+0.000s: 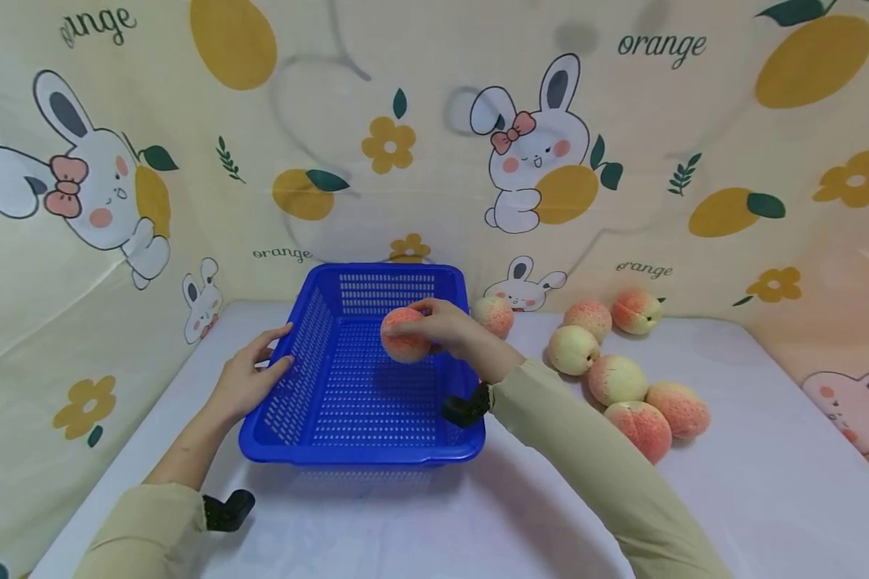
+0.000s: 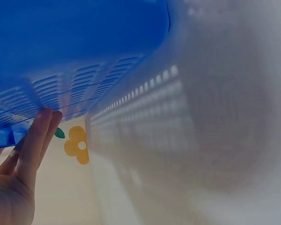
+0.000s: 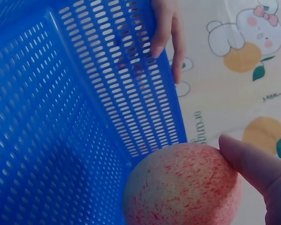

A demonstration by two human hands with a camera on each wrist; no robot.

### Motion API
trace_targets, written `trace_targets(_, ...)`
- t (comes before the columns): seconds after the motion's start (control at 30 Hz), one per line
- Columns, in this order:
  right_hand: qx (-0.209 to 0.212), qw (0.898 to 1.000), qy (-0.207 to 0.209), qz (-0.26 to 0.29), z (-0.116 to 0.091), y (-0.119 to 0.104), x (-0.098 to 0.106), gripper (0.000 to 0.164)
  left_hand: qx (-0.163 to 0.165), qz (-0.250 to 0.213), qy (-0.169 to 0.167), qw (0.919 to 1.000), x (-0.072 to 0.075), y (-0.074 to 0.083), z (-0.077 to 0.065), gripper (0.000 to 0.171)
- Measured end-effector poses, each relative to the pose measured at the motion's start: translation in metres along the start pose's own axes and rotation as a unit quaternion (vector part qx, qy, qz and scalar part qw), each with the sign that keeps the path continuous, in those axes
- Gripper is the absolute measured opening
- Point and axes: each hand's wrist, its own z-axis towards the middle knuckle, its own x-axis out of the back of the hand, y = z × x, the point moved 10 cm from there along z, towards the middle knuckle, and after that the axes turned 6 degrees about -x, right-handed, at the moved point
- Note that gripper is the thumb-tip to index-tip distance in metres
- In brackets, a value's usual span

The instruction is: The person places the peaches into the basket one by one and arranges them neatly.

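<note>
A blue plastic basket with slotted walls stands on the table. My left hand grips its left rim; in the left wrist view the fingers lie along the outside of the wall. Over the basket's inside, right of its middle, my right hand holds a peach between thumb and fingers. The right wrist view shows this peach close up, red-speckled on a pale ground, with the thumb against it. No other fruit shows inside the basket.
Right of the basket lie several more peaches in a loose group on the white table. A single peach sits just behind the right forearm, beside the basket's far right corner. A printed cloth hangs directly behind the table.
</note>
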Motion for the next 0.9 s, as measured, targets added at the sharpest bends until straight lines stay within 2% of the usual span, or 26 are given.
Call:
trace_targets(0.23,-0.032,0.999,0.011,0.027,0.017,0.002,-0.007,0.07,0.001,-0.001,0.004,1.0,0.002,0.0,0.0,0.052)
trace_targets(0.53,-0.047,0.998,0.013,0.037,0.039,-0.002,-0.021,0.072,0.003,-0.001,0.009,1.0,0.005,-0.001,-0.001,0.051)
trace_targets(0.9,-0.08,0.992,0.036,0.094,0.062,0.002,-0.035,0.073,0.008,-0.016,0.011,0.9998,0.002,-0.002,0.002,0.051)
